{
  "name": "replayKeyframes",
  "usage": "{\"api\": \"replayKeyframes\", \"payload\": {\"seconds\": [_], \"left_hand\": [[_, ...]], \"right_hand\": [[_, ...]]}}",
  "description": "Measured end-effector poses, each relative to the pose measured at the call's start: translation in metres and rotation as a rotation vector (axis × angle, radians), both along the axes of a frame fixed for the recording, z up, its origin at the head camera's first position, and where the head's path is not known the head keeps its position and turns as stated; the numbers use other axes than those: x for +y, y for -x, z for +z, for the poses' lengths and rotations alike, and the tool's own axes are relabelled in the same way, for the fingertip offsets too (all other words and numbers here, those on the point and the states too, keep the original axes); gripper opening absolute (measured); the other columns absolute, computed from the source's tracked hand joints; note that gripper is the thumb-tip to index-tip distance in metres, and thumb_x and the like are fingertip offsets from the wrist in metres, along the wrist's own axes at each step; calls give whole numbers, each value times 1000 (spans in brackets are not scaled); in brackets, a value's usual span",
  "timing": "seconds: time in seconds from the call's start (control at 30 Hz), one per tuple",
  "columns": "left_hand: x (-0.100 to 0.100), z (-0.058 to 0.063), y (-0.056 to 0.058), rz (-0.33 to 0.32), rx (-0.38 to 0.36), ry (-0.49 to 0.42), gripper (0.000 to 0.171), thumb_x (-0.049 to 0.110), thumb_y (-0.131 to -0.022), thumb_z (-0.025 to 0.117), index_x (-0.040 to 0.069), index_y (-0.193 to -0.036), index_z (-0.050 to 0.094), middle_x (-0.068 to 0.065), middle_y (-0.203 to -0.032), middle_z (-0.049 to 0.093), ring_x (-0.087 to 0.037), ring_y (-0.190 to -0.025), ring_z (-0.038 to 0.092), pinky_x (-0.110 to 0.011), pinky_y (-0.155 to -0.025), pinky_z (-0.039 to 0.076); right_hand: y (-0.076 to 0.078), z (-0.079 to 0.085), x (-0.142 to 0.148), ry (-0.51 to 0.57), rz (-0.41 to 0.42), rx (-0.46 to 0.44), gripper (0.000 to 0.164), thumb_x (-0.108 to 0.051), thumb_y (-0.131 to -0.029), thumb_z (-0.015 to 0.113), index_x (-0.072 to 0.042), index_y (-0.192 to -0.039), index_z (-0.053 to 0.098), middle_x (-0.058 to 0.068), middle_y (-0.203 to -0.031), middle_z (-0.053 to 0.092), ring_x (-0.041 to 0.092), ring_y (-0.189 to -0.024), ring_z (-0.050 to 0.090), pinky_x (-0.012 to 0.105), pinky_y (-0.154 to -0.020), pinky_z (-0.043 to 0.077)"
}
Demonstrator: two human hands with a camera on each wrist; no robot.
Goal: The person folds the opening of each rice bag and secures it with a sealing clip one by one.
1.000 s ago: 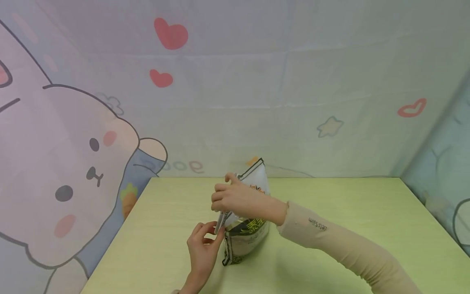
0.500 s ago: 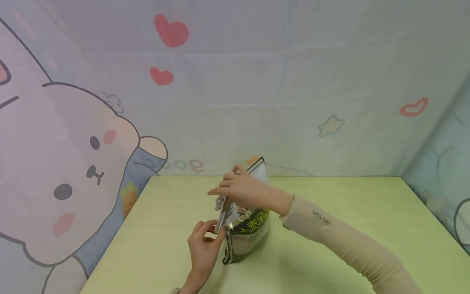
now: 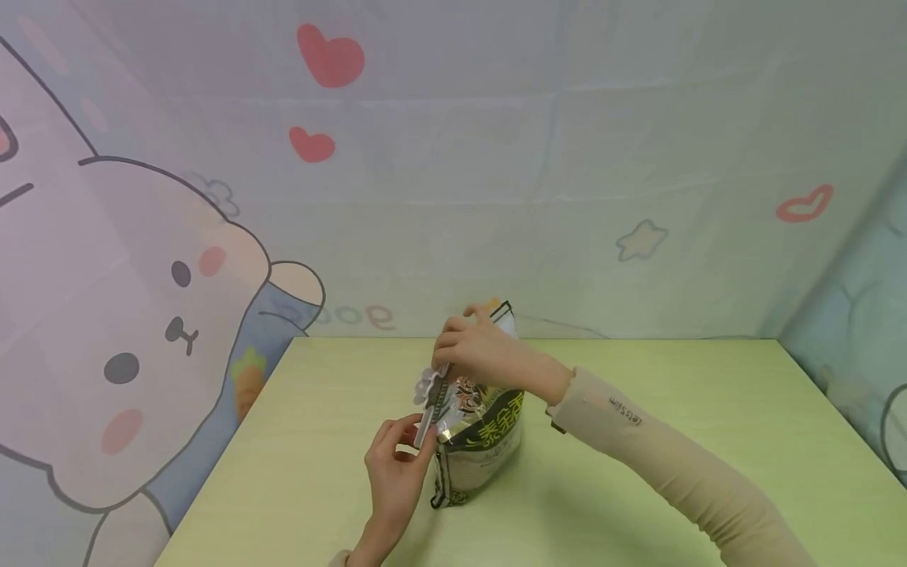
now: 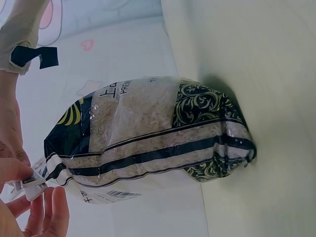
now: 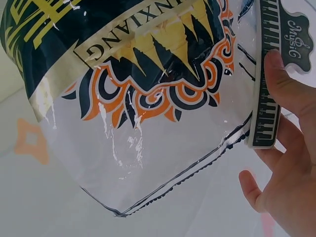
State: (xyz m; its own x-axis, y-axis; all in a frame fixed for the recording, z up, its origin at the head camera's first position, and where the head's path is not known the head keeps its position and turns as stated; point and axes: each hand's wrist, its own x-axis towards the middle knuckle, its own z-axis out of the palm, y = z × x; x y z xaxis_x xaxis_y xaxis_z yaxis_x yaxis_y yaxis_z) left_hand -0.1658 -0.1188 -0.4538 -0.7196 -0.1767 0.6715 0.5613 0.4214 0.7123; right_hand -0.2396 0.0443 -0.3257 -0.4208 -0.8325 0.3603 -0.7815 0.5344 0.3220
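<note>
A clear plastic bag of rice (image 3: 489, 453) with dark and yellow printing stands on the table, its grains showing in the left wrist view. Across its upper left corner lies a bag clip (image 3: 434, 398) with piano keys and the word "Music" on it. My left hand (image 3: 398, 476) pinches the near end of the clip between thumb and fingers. Farther along it, my right hand (image 5: 289, 116) holds the clip (image 5: 268, 74), thumb on the front and fingers behind. In the head view the right hand hides the clip's far end and part of the bag top.
The pale green table (image 3: 673, 441) runs back to a hanging backdrop (image 3: 453, 197) printed with hearts, a star and a large cartoon animal. A dark band (image 4: 34, 55) hangs at the right sleeve in the left wrist view.
My right hand has slid right and away from me along the clip, uncovering more of it and of the bag's print. The left hand stays nearly in place, pinching the clip.
</note>
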Motion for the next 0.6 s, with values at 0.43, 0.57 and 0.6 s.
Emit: {"api": "replayKeyframes", "payload": {"seconds": [0.43, 0.57, 0.6], "left_hand": [[-1, 1, -1, -3, 4, 37, 15, 1, -72, 70, 8, -85, 67, -3, -70, 61, -4, -58, 53, -14, -42, 43], [-1, 0, 0, 3, 13, 38, 14, 1, -73, 70, 8, -85, 68, -1, -67, 59, -2, -59, 54, -15, -43, 43], [-1, 0, 0, 5, 17, 39, 14, 2, -73, 70, 7, -85, 68, -1, -66, 59, -2, -59, 54, -15, -43, 43]], "right_hand": [[7, 6, 8, 84, 24, 14, 16, -25, -77, 66, -25, -93, 66, -8, -94, 64, 10, -88, 56, 41, -82, 37], [8, 5, 9, 103, 23, -22, 13, -24, -78, 65, -24, -91, 66, -9, -92, 64, 9, -86, 55, 39, -80, 35], [8, 5, 9, 106, 24, -25, 12, -23, -79, 64, -24, -90, 66, -9, -92, 64, 9, -85, 55, 39, -80, 34]]}}
